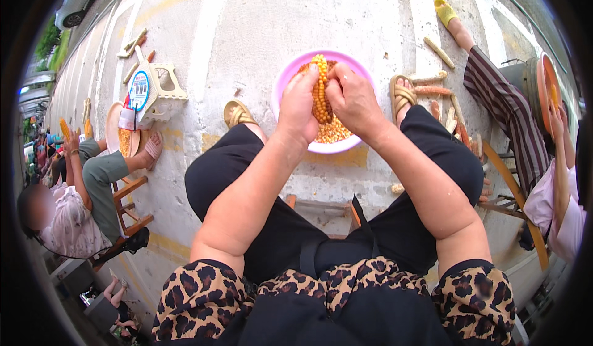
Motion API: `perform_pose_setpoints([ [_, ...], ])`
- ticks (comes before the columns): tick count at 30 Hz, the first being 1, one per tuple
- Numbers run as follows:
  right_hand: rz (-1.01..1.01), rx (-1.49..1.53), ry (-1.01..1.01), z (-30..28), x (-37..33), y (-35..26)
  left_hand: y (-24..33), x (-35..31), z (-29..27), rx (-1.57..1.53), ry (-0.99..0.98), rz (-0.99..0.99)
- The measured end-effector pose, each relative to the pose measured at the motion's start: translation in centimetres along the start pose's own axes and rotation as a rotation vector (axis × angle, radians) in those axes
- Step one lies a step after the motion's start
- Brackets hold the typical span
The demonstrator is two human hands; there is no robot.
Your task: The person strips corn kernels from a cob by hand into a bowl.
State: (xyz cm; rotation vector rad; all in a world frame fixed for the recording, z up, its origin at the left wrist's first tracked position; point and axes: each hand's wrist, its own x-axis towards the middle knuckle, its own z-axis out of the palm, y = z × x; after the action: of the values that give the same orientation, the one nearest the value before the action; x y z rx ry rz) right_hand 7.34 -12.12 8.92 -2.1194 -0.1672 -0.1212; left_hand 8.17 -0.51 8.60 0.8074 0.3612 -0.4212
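An ear of corn (pixel 320 102) stands nearly upright between my two hands, yellow kernels at its upper end and bare reddish-brown patches lower down. My left hand (pixel 298 106) is closed round its left side, with the thumb along the ear. On the other side my right hand (pixel 353 102) has its fingers curled in and presses against the kernels. Below both hands is a pink basin (pixel 327 149) on the ground between my feet. Loose yellow kernels (pixel 334 131) lie in it, and my hands cover part of its inside.
Bare cobs (pixel 432 90) are scattered right of my right sandal (pixel 403 92). A cream plastic stool (pixel 167 92) stands at the left with a round blue-and-white fan (pixel 139 91). Seated people flank me: one in green trousers (pixel 102 176) at left, one in striped trousers (pixel 503 108) at right, both holding corn.
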Motion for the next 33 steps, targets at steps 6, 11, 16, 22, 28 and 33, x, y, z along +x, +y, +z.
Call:
perform_pose_setpoints([
  [6, 0.236, 0.182, 0.009, -0.3, 0.2, -0.6, -0.2, -0.1, 0.0, 0.039, 0.009, 0.018],
  [11, 0.155, 0.256, -0.014, -0.7, 0.5, -1.0, 0.6, -1.0, 1.1, 0.001, 0.002, 0.02],
  [16, 0.106, 0.179, -0.055, -0.9, 0.5, -1.1, 0.6, -0.9, 0.7, 0.001, 0.01, 0.025],
  [22, 0.216, 0.228, 0.019, -0.9, 0.4, -1.0, 0.5, -1.1, 0.6, 0.041, -0.013, 0.005],
  [28, 0.158, 0.135, 0.018, -1.1, 0.6, -1.5, 0.5, -1.6, 1.3, -0.04, -0.02, -0.006],
  [33, 0.101, 0.044, -0.009, -1.0, 0.2, -1.6, 0.6, -1.9, 1.3, -0.007, -0.021, 0.011],
])
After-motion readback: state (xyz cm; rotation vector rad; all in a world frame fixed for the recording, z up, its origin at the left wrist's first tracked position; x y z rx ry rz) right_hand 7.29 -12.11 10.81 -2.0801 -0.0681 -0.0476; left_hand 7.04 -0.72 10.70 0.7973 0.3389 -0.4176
